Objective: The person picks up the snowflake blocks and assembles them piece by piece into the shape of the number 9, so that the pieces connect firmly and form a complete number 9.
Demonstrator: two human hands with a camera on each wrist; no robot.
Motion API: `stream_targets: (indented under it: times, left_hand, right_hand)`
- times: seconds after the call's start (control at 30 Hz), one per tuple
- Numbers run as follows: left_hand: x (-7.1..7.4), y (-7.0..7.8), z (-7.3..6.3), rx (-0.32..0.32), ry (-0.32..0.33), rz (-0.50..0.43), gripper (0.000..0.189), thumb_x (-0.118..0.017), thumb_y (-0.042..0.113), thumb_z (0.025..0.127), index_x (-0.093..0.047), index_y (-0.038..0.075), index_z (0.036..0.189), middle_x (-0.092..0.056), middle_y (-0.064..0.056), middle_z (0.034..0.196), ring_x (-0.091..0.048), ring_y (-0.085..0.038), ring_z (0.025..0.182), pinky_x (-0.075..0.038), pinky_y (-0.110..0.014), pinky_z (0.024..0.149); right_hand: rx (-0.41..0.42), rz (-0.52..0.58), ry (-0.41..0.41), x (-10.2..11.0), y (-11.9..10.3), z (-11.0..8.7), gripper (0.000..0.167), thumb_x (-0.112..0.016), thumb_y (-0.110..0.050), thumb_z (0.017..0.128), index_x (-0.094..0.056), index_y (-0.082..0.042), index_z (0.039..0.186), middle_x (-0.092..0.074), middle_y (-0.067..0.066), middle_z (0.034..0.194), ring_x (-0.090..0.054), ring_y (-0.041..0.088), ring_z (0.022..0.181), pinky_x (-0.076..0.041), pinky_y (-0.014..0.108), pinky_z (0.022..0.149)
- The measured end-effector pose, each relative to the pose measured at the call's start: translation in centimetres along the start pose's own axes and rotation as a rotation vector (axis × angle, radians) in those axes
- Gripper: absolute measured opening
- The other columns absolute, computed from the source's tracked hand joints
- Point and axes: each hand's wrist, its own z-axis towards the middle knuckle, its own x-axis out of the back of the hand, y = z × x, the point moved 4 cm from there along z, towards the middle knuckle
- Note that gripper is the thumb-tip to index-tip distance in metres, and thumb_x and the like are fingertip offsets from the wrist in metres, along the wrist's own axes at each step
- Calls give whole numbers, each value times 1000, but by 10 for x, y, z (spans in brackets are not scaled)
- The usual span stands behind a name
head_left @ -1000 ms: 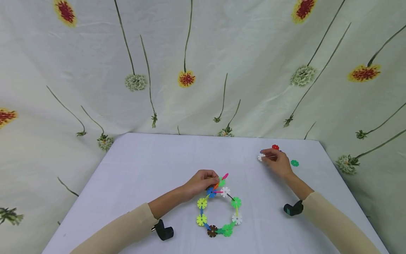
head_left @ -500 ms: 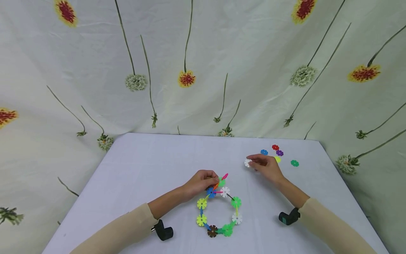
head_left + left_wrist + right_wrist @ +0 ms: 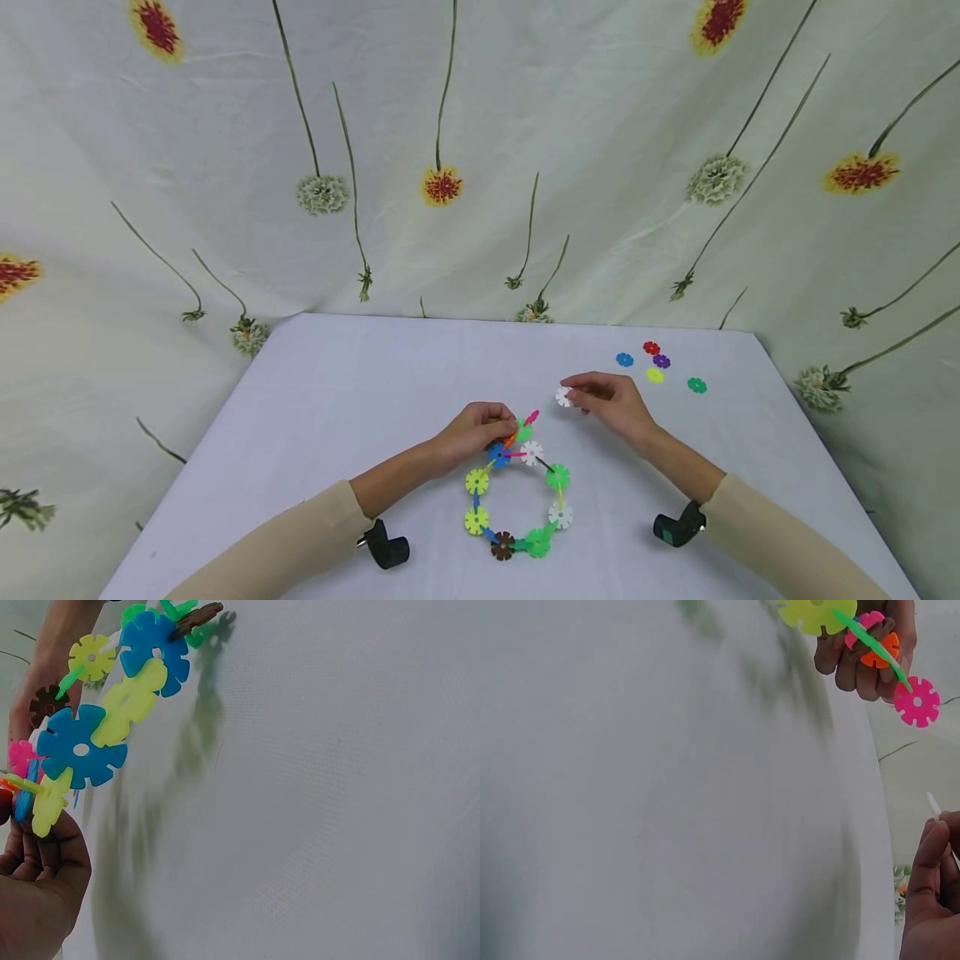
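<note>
My left hand [image 3: 480,429] grips the top of a ring of interlocked, notched flower-shaped discs [image 3: 477,481] in blue, yellow, brown, green and white. At that held end, a light green disc [image 3: 524,431] and a pink disc [image 3: 532,416] stick out past the fingertips; the right wrist view also shows an orange disc [image 3: 885,651] there. Between thumb and fingers my right hand [image 3: 611,407] pinches a loose white notched disc [image 3: 564,397], seen edge-on as a thin white strip in the right wrist view. This disc is to the upper right of the ring, apart from it.
Several loose discs lie at the back right of the white-covered table [image 3: 360,367]: red [image 3: 651,347], blue [image 3: 625,360], purple [image 3: 661,361], yellow [image 3: 655,376] and green [image 3: 697,385]. A flower-printed cloth [image 3: 480,250] hangs behind the far edge.
My right hand has carried the white disc leftward and toward the ring, uncovering the blue, purple and yellow discs. The left hand and the ring stay almost still.
</note>
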Motion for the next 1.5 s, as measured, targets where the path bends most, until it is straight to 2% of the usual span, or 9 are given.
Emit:
stream_targets:
  times: [0.17,0.37,0.57,0.87,1.0,1.27,1.5]
  left_hand:
    - [0,-1,1,-2,0,-1,25,-63,22,107,-69,-2,111,-61,5,83,-52,-13,80,-45,-20,71]
    - [-2,-2,3,-4,-5,-1,27,-62,21,107,-68,-4,111,-61,6,82,-53,-11,78,-45,-19,71]
    - [-4,-4,5,-9,-14,16,24,-62,20,107,-69,-2,107,-61,8,80,-52,-7,75,-44,-20,70]
    - [-1,3,4,-33,-12,12,24,-62,21,107,-69,-3,108,-63,7,83,-54,-9,80,-47,-20,76]
    - [1,7,4,-36,-8,16,24,-62,20,107,-68,-3,109,-62,6,83,-54,-9,80,-47,-20,76]
    - [-4,10,0,-47,10,75,21,-64,21,106,-70,1,108,-64,5,85,-56,-11,81,-47,-21,76]
    - [-8,9,0,-93,14,113,21,-64,22,107,-69,1,108,-64,0,88,-57,-11,81,-48,-20,76]
  right_hand:
    - [5,25,-23,-9,-6,-4,27,-76,-21,102,-78,-9,126,-80,12,119,-72,38,98,-62,24,81]
    - [31,42,-64,-17,-14,-8,26,-75,-19,102,-78,-7,125,-79,19,120,-71,40,96,-60,23,80]
    - [35,62,-101,-22,-17,-9,27,-75,-19,102,-78,-5,124,-78,22,121,-72,36,94,-59,22,78]
    - [50,65,-114,-27,-19,-9,25,-74,-18,102,-78,-6,125,-81,14,113,-72,39,94,-60,23,78]
    - [70,63,-109,-27,-22,-8,25,-74,-17,103,-78,-5,125,-81,15,112,-71,42,93,-60,23,77]
    - [63,68,-136,-29,-28,-9,28,-76,-14,101,-77,1,124,-79,24,108,-73,35,87,-62,22,79]
    - [48,75,-148,-28,-26,-12,27,-75,-12,101,-76,3,123,-79,25,107,-75,37,87,-62,22,80]
